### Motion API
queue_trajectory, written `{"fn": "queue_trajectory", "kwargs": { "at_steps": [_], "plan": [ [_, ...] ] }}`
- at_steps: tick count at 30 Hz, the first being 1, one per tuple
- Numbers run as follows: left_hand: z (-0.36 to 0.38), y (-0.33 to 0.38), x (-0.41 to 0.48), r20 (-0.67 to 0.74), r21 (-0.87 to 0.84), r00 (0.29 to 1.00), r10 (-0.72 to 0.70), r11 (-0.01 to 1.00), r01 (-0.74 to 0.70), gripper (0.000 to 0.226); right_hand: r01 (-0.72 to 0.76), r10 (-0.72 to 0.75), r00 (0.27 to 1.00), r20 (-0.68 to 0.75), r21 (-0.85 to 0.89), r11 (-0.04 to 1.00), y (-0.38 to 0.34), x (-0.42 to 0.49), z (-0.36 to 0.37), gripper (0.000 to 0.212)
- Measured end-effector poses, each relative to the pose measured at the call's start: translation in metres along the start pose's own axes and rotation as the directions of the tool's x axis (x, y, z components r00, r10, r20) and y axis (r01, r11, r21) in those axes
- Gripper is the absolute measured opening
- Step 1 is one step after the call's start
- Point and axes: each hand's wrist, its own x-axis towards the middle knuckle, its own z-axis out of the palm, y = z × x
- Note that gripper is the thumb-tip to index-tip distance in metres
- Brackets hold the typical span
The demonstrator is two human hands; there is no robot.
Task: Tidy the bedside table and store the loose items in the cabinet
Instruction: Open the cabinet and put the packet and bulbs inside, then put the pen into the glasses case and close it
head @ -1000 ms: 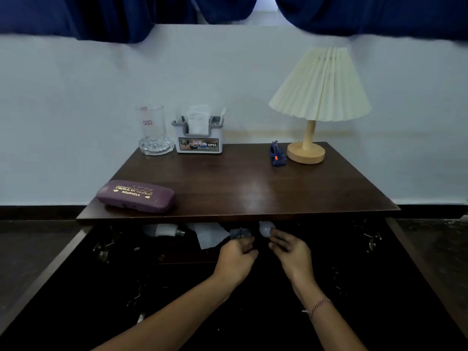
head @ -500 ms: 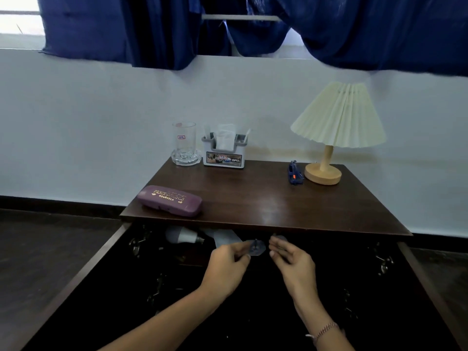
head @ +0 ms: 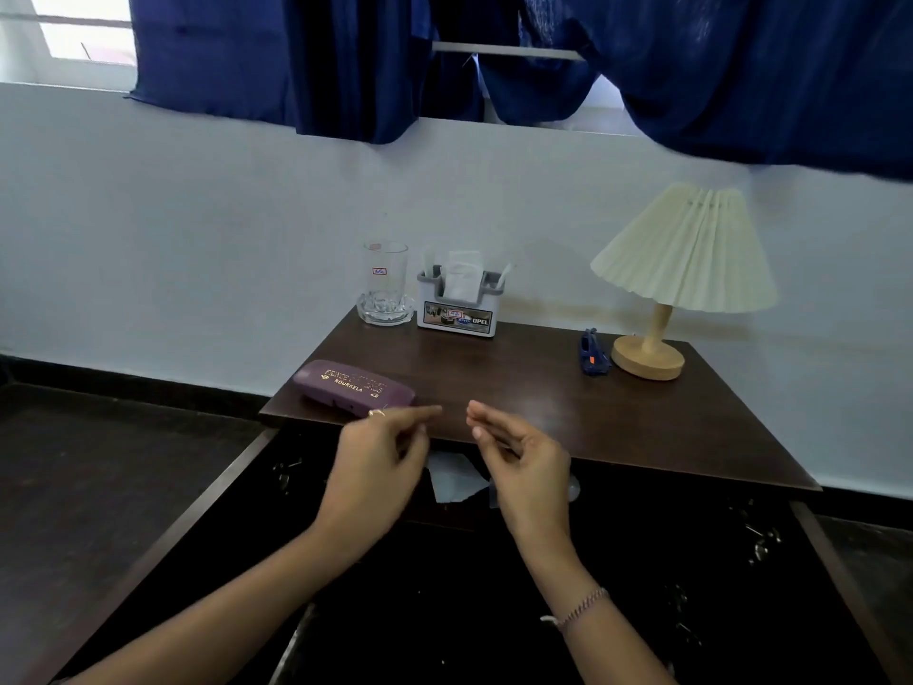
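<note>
Now | L hand [head: 375,467] & R hand [head: 523,467] empty, fingers loose | purple case [head: 353,388] just beyond L hand

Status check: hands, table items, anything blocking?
Left hand and right hand empty, fingers loose, at table front edge. Purple case nearest left hand. Glass, holder, blue item, lamp at rear. Nothing blocking.

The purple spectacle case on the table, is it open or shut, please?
Shut: the purple spectacle case lies flat, lid closed, gold lettering upward.
</note>
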Motion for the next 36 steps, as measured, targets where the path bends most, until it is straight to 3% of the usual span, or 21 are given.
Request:
{"fn": "queue_trajectory", "kwargs": {
  "at_steps": [2,4,9,13,18,30,33,36],
  "plan": [
    [-0.012,-0.005,0.015,-0.033,0.122,0.994,0.109,0.987,-0.104,0.031,0.02,-0.019,0.999,0.032,-0.009,1.0,-0.004,0.01,0.011,0.029],
    [-0.023,-0.014,0.031,-0.066,0.224,0.989,0.135,0.968,-0.117,0.035,0.047,-0.044,0.997,0.063,-0.046,0.998,-0.007,0.02,0.025,0.029],
    [-0.043,-0.048,0.06,-0.146,0.326,0.988,-0.041,0.941,0.087,0.054,0.191,-0.148,0.971,0.19,-0.237,0.952,-0.014,0.042,0.065,0.032],
    [-0.045,-0.064,0.067,-0.1,0.375,0.975,-0.2,0.9,0.223,0.056,0.231,-0.099,0.94,0.325,-0.397,0.889,-0.013,0.049,0.086,0.048],
    [-0.041,-0.071,0.069,-0.107,0.279,0.939,-0.326,0.897,0.343,0.044,0.197,-0.041,0.946,0.321,-0.472,0.859,-0.002,0.052,0.087,0.051],
    [-0.02,-0.07,0.082,-0.086,0.034,0.872,-0.482,0.873,0.486,0.04,0.157,-0.054,0.966,0.254,-0.401,0.902,0.016,0.063,0.047,0.045],
    [-0.004,-0.064,0.087,0.0,-0.063,0.88,-0.476,0.878,0.475,0.034,0.137,-0.049,0.972,0.231,-0.384,0.913,0.02,0.076,0.016,0.041],
    [0.019,-0.055,0.09,0.106,-0.162,0.888,-0.446,0.874,0.458,0.043,0.099,-0.01,0.974,0.228,-0.383,0.918,0.027,0.09,-0.019,0.04]
  ]
}}
